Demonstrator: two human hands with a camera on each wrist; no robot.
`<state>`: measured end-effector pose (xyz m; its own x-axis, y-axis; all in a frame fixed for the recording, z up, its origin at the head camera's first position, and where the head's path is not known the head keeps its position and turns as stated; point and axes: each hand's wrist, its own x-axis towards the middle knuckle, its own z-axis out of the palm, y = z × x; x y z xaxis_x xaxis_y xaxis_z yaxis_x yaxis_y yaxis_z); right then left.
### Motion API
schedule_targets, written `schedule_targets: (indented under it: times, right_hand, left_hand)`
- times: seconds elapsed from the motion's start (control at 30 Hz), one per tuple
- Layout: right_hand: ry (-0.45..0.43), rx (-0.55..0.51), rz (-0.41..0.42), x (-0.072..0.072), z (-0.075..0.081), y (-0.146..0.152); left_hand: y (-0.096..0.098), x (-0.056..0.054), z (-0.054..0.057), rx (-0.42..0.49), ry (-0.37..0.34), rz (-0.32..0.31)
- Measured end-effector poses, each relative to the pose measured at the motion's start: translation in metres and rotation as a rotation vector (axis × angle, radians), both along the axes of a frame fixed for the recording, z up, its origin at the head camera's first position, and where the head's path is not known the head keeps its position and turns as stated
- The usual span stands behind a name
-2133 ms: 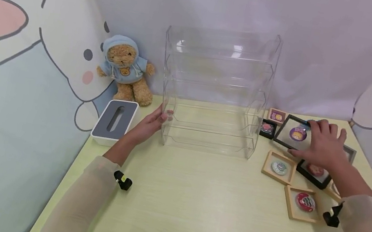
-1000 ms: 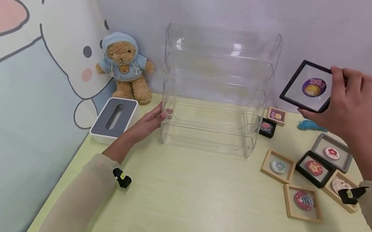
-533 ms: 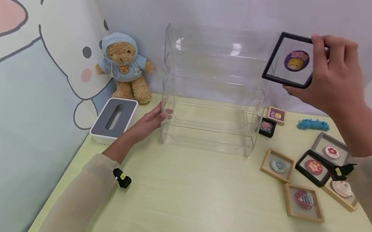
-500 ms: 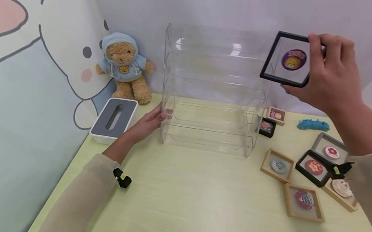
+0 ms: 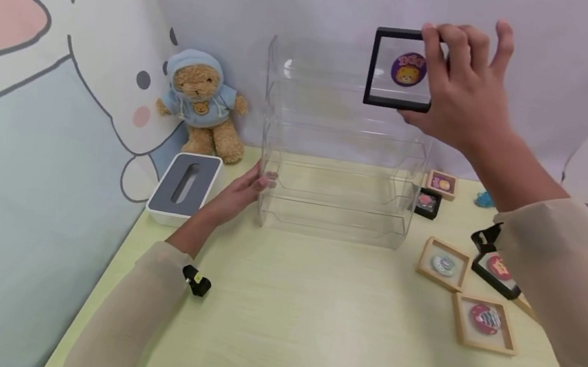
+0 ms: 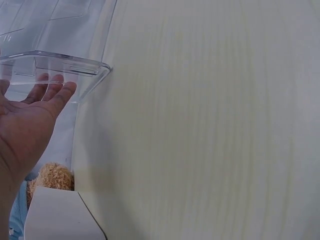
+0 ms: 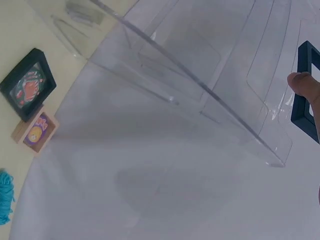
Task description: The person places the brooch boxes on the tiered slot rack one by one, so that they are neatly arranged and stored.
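In the head view my right hand (image 5: 464, 89) holds up a square black frame (image 5: 398, 104) by its right side, thumb below and fingers on top. Its clear pane holds a round purple badge (image 5: 408, 69) with a yellow bear. The frame is upright in front of the top tiers of a clear acrylic tiered rack (image 5: 335, 217). The right wrist view shows the thumb (image 7: 302, 84) on the black rim. My left hand (image 5: 235, 199) rests against the rack's lower left side; its fingers (image 6: 62, 97) look fairly straight in the left wrist view.
Right of the rack lie several framed badges, including wooden frames (image 5: 423, 264) (image 5: 460, 318) and a small black one (image 5: 426, 213). Blue cord (image 5: 484, 199) sits behind, partly covered by my arm. A teddy bear (image 5: 222, 138) and a tissue box (image 5: 166, 187) stand left.
My right hand picked the black frame up from the group on the right, lifted it and carried it left to the rack's top. My left hand stayed at the rack's side.
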<state>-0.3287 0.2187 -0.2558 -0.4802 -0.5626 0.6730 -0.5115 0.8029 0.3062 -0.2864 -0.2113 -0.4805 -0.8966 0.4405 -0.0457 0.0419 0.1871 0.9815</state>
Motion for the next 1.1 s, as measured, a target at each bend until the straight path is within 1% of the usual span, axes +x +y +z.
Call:
schedule_targets:
  times: [0.1, 0.33, 0.47, 0.57, 0.73, 0.83, 1.0, 1.1]
  right_hand:
    - [-0.042, 0.007, -0.025, -0.005, 0.004, -0.012]
    - [-0.059, 0.014, -0.041, -0.015, 0.011, -0.036]
    - [-0.092, 0.016, -0.057, -0.018, 0.012, -0.049]
    - [-0.1, 0.007, -0.06, -0.02, 0.01, -0.059]
    - [-0.083, -0.02, -0.08, -0.026, 0.007, -0.075]
    - [-0.062, -0.055, -0.116, -0.029, 0.005, -0.083]
    - [-0.036, -0.129, -0.194, -0.035, 0.001, -0.094]
    - [-0.024, -0.122, -0.202, -0.039, 0.003, -0.1]
  left_hand:
    - [0.002, 0.001, 0.0, -0.007, -0.001, 0.003]
    - [0.007, 0.002, -0.002, 0.004, -0.002, 0.015]
    - [0.01, 0.001, -0.004, 0.002, 0.001, 0.012]
    - [0.012, 0.001, -0.004, -0.003, 0.006, 0.01]
    - [0.015, 0.002, -0.003, -0.006, 0.005, 0.015]
    - [0.016, 0.003, -0.003, -0.002, 0.004, 0.022]
    - [0.018, 0.004, -0.003, -0.001, 0.01, 0.013]
    - [0.019, 0.004, -0.002, -0.008, 0.014, 0.013]
